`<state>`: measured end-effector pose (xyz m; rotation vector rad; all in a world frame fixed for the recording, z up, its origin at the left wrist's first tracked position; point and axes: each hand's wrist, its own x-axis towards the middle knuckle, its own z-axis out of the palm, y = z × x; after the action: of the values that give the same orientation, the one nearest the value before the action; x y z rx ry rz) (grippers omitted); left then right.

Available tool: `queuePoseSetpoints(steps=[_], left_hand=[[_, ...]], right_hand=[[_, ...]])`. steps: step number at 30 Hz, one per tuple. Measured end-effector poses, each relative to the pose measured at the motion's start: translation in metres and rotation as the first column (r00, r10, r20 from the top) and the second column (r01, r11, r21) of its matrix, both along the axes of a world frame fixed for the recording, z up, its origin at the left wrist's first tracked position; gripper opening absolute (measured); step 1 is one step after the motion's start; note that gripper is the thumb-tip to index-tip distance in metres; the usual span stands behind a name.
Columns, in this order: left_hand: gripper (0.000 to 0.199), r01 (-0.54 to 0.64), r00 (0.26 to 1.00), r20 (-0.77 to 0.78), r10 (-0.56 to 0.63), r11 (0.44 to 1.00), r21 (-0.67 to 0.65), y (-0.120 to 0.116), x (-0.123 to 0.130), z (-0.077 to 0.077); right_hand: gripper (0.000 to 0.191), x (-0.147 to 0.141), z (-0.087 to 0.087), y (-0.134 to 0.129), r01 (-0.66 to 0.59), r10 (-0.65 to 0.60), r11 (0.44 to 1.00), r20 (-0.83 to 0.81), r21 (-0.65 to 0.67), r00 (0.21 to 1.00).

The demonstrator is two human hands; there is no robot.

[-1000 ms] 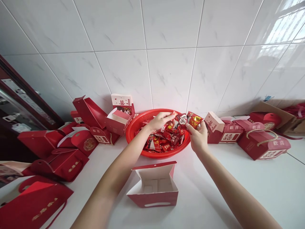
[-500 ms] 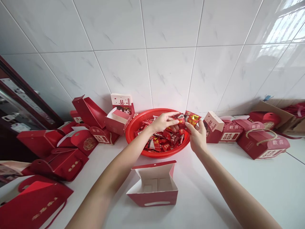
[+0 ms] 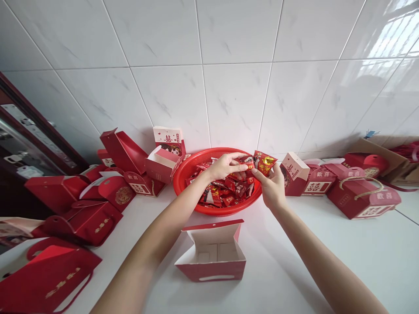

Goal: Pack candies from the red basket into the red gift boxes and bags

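Note:
My left hand [image 3: 227, 168] is over the red plastic basket [image 3: 183, 198], closed on a small red candy packet [image 3: 248, 163] held in its fingertips. Just right of it, my right hand [image 3: 272, 182] pinches a red and gold candy packet [image 3: 265, 162] above the basket's right rim. The fingers of both hands nearly meet. Several red wrapped candies [image 3: 225, 195] lie heaped inside the basket. In front of it a red gift box [image 3: 216, 270] stands on the white surface, its top open and its white inside showing nothing in it.
Several red boxes [image 3: 91, 224] crowd the left side. An open pink-and-red box [image 3: 162, 163] stands by the basket's left. At the right are more boxes, one with a rope handle [image 3: 363, 200], and a cardboard carton [image 3: 376, 150]. A tiled wall [image 3: 235, 100] rises behind.
The view has shifted very slightly. Both hands keep their packets in nearly the same place over the basket; the gold-marked packet is turned a little more toward me.

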<state>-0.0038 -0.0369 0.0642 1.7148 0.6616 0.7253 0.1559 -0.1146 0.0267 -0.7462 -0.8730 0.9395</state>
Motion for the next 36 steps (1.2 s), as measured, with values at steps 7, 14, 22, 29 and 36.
queuePoseSetpoints(steps=[7, 14, 22, 29, 36], left_hand=[[0.058, 0.022, 0.999, -0.031, -0.023, 1.0, -0.013, -0.005, -0.006, 0.015], [0.037, -0.169, 0.489, -0.85, 0.198, 0.977, 0.13, -0.008, -0.049, 0.041], [0.047, -0.018, 0.322, -0.943, 0.088, 0.996, 0.087, -0.039, -0.024, 0.012], [0.029, -0.187, 0.833, -0.525, 0.175, 0.982, 0.03, -0.018, -0.032, 0.009], [0.04, 0.092, 0.319, -0.91, 0.264, 0.947, 0.307, -0.02, -0.051, 0.01]], right_hand=[[0.048, 0.0, 0.0, 0.001, -0.012, 0.012, 1.0, -0.022, 0.002, 1.0], [0.048, 0.001, 0.0, 0.001, -0.011, 0.01, 0.999, -0.021, -0.031, 1.0], [0.047, 0.0, 0.0, 0.001, 0.008, -0.008, 1.0, 0.0, -0.027, 1.0], [0.047, 0.001, -0.001, 0.0, 0.009, -0.008, 0.999, 0.02, -0.031, 1.0], [0.048, 0.0, 0.0, 0.0, 0.0, 0.001, 1.0, 0.036, -0.023, 0.999]])
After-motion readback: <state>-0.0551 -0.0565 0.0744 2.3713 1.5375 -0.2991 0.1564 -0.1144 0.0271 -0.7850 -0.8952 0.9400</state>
